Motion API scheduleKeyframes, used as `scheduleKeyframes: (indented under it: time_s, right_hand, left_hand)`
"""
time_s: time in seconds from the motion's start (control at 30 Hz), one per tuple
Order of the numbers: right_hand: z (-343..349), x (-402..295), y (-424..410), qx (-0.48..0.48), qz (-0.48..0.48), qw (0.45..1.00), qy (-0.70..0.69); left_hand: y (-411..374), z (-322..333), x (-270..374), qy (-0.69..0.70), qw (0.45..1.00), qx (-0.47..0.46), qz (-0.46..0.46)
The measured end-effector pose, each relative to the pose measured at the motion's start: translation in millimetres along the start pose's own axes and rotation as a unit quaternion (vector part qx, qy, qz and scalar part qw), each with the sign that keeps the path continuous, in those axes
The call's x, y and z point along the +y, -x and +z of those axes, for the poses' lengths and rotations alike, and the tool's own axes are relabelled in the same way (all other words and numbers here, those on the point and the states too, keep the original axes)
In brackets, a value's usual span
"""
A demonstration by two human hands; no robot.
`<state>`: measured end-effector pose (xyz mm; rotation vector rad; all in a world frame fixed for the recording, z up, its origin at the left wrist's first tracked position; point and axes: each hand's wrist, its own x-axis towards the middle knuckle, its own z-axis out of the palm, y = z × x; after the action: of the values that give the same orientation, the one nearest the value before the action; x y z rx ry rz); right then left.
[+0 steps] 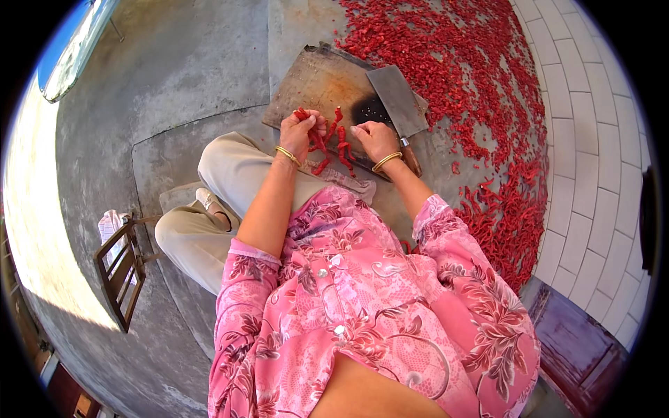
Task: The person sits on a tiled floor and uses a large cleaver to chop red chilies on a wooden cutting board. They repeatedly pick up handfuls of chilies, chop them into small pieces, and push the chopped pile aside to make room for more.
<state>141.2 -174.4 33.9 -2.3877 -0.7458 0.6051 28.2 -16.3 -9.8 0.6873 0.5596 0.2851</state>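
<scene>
My left hand [302, 133] is closed around several red chili peppers [318, 140], their ends sticking out past the fingers. My right hand [377, 140] has its fingers curled in at the board's near side; whether something small is pinched there is hidden. Between the hands are more twisted red chilies [343, 142]. Under them lies a worn wooden cutting board [319, 73] with a dark patch and pale seeds on it. A cleaver [398, 99] rests flat across the board's right part, its wooden handle [413, 159] pointing towards me, just beyond my right hand.
Chopped red chilies [444, 57] cover the concrete floor [198, 68] at the upper right. Whole chilies [502, 219] lie nearer, beside a pale tiled surface [580, 151]. A small wooden chair [123, 271] with a cloth [112, 235] is left of my legs [230, 157].
</scene>
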Motion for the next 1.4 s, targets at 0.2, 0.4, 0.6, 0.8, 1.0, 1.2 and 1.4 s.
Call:
scheduleKeyframes:
  time_s: [0.2,0.4,0.6,0.8,1.0,1.2,1.4]
  right_hand:
    - [25.1,-11.2,1.4,0.009,-0.020,0.987,0.158]
    - [33.5,5.1,-0.4,0.019,0.027,0.999,0.041]
    - [10.1,5.9,0.7,0.034,-0.007,0.957,-0.289]
    - [-8.3,1.9,-4.3,-0.021,0.006,0.916,-0.401]
    - [9.5,-33.9,5.0,-0.007,-0.013,0.950,-0.313]
    - [30.8,-31.7,4.7,0.065,-0.127,0.960,-0.241]
    - [16.9,-48.4,4.7,0.016,-0.268,0.955,-0.125]
  left_hand:
    - [1.6,5.1,1.1,-0.158,0.987,0.032,0.002]
    - [5.0,20.9,4.5,-0.176,0.984,-0.007,0.000]
    - [-1.8,7.8,5.0,-0.079,0.993,-0.079,0.050]
    - [3.8,12.9,2.2,0.019,0.992,-0.124,-0.015]
    - [11.7,14.7,-2.3,0.048,0.987,-0.150,-0.022]
    - [22.6,12.4,-4.8,0.038,0.991,-0.122,-0.032]
    - [22.7,6.9,1.6,0.008,0.997,-0.077,0.004]
